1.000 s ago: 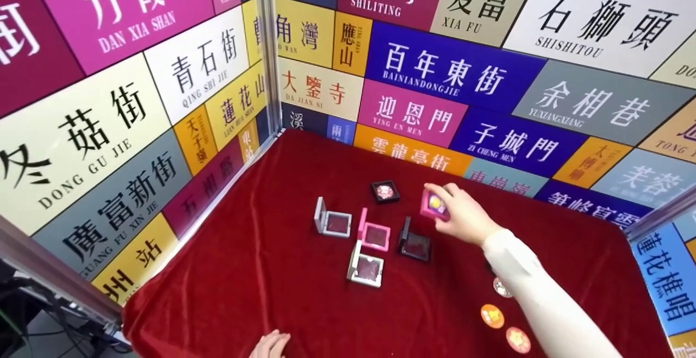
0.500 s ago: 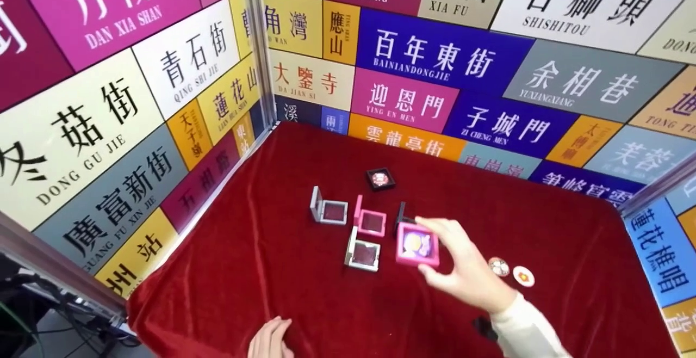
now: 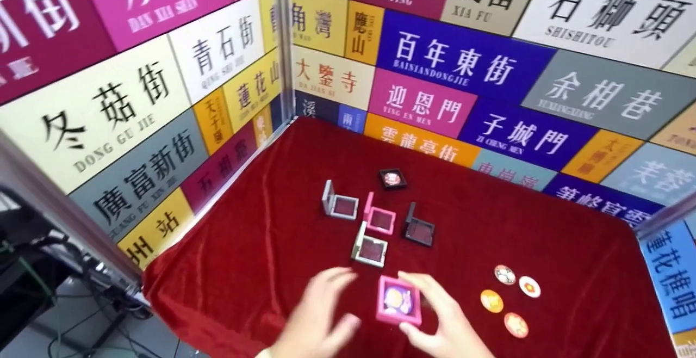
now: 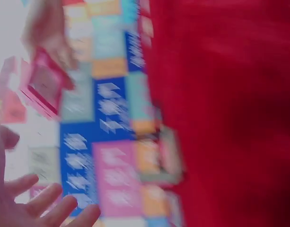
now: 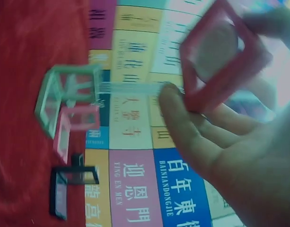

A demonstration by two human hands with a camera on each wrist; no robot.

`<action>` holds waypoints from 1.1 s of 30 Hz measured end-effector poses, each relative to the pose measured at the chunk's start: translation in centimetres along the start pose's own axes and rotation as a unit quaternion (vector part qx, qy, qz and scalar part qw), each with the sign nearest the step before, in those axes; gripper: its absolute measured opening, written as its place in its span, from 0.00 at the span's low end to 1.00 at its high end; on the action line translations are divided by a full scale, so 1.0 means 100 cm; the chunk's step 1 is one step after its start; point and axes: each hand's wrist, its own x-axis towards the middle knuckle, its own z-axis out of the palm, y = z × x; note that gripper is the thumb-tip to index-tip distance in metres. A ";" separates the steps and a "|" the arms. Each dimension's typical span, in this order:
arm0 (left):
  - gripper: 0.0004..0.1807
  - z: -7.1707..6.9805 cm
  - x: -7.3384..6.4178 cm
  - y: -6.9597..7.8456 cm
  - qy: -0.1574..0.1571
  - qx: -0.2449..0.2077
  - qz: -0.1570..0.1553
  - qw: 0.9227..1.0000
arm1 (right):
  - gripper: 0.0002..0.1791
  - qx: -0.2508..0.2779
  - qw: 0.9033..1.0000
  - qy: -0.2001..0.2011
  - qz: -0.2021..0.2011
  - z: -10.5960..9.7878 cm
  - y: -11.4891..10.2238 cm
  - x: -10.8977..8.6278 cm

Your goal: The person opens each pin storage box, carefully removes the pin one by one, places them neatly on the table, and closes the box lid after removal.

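Observation:
My right hand (image 3: 448, 322) grips a square pink display case (image 3: 384, 317) by its edges, thumb at the near side and fingers at the far side. Inside it sits a round badge (image 3: 398, 299) with a yellow and purple picture. In the right wrist view the case (image 5: 197, 97) is tilted, and a disc shows through its window. My left hand (image 3: 318, 317) is raised just left of the case, apart from it, blurred. In the left wrist view its fingers (image 4: 50, 198) are spread with nothing between them.
On the red cloth (image 3: 261, 271) stand opened cases: grey (image 3: 344, 207), pink (image 3: 381, 221), pale green (image 3: 372, 251) and black (image 3: 420, 232). Behind them lies a black case (image 3: 392, 179) with a badge. Loose round badges (image 3: 491, 301) lie at right. Sign-covered walls (image 3: 435, 64) enclose the back.
My right hand has brought the pink case from the back right towards me. My left hand has risen from the front edge and come up beside it.

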 end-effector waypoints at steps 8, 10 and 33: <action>0.36 0.025 0.026 0.027 -0.033 -0.088 0.047 0.994 | 0.47 0.070 0.997 -0.006 -0.034 0.005 -0.015 0.002; 0.34 0.024 0.031 0.029 -0.007 -0.109 0.044 0.993 | 0.43 0.151 0.988 0.008 -0.013 0.005 -0.018 0.004; 0.44 0.021 0.102 0.031 -0.112 0.079 0.091 0.986 | 0.28 0.727 0.664 0.109 0.136 0.066 -0.022 0.019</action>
